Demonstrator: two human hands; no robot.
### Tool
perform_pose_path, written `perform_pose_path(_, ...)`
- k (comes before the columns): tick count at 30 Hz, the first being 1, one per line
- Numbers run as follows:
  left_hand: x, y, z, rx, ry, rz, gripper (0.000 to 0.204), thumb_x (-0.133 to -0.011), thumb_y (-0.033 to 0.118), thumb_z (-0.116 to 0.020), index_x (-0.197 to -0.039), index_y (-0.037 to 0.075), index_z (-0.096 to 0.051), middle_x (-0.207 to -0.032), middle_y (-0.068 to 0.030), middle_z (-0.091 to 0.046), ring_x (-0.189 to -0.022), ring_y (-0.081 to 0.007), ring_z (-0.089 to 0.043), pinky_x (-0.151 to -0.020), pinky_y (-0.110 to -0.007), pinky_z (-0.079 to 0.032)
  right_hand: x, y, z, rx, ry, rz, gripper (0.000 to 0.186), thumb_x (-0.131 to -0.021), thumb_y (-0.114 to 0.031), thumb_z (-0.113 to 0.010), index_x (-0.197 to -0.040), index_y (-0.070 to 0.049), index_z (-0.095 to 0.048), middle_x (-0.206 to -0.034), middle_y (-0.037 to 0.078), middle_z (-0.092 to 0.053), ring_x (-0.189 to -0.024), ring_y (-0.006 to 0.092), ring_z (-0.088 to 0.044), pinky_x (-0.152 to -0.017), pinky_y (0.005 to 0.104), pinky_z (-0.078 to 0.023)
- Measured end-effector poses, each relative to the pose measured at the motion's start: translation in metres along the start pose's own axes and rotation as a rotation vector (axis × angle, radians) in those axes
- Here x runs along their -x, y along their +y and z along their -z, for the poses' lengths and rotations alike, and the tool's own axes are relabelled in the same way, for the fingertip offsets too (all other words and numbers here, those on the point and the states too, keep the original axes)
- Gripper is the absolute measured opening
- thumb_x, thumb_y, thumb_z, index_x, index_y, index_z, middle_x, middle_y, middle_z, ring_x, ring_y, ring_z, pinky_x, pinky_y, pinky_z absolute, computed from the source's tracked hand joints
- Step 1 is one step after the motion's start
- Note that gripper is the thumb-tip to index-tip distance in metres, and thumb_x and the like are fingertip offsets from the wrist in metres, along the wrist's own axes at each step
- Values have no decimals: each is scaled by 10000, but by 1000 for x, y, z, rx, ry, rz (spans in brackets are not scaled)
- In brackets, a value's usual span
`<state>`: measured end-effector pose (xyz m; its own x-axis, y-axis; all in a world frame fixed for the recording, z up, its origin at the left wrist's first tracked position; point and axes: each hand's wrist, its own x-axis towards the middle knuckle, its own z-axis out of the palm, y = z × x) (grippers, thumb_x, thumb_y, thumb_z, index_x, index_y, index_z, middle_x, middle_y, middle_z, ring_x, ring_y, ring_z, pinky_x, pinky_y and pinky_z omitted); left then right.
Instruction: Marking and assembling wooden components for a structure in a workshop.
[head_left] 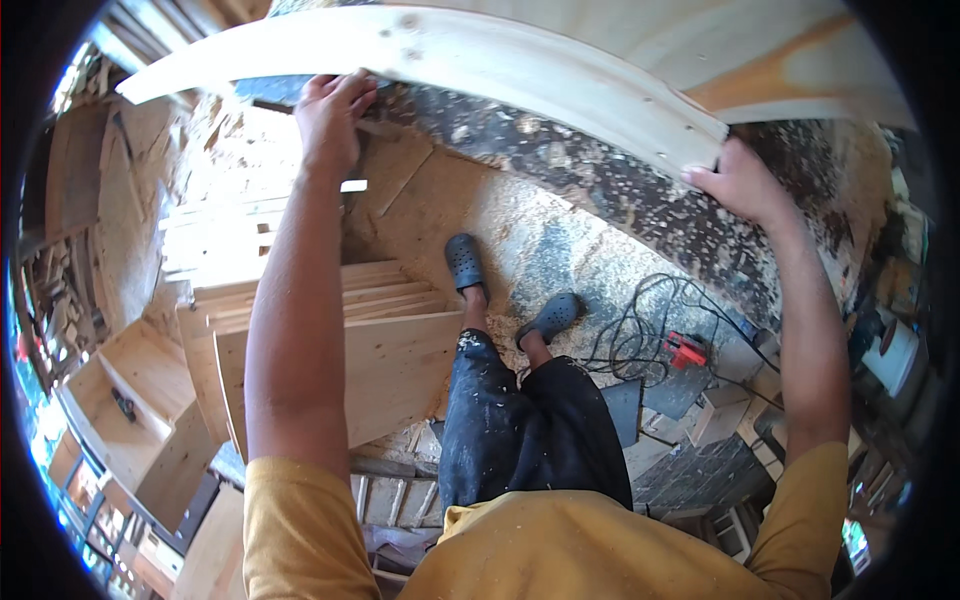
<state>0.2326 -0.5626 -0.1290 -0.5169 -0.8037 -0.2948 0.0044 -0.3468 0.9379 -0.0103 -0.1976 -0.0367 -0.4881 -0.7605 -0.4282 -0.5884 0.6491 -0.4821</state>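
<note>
A long, pale wooden board [480, 45] lies across the far side of the view, its left end reaching out past the workbench. My left hand [335, 115] is closed at its near edge, fingers curled against the wood. Around the board's right end my right hand [745, 185] is gripped, with the thumb on the near side and the fingers partly hidden. Beneath it is a dark workbench [560, 150] strewn with wood chips. Behind the board rests a wide wooden panel [770, 60] with orange-brown grain.
Several wooden panels [390, 350] stand in a row at my left, beside an open wooden box [150, 390]. Sawdust covers the floor [530, 225] around my feet. A tangled black cable [640, 330] and a red power tool [685, 350] lie to the right.
</note>
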Motion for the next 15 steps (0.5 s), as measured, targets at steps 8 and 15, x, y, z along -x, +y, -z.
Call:
perform_pose_path(8, 101, -3, -117, -979, 60, -620, 1134, -623, 384, -829, -1400, -25, -111, -1391, -312, -154, -1319, -419, -188, -1072, -487, -268, -9, -5, 1, 90, -120, -184, 439, -744, -209, -683, -1101, 26, -585, -983, 227, -645, -923, 306, -638, -833, 357, -478)
perform_pose_path(15, 91, -12, -146, -860, 25, -601, 1313, -560, 497, -827, -1430, -16, 12, -1451, -324, 81, -1368, -443, 72, -1128, -479, -101, -6, 0, -1, 23, -67, -35, 438, -728, -162, -681, -1107, 34, -579, -1022, 224, -640, -969, 306, -629, -864, 351, -470)
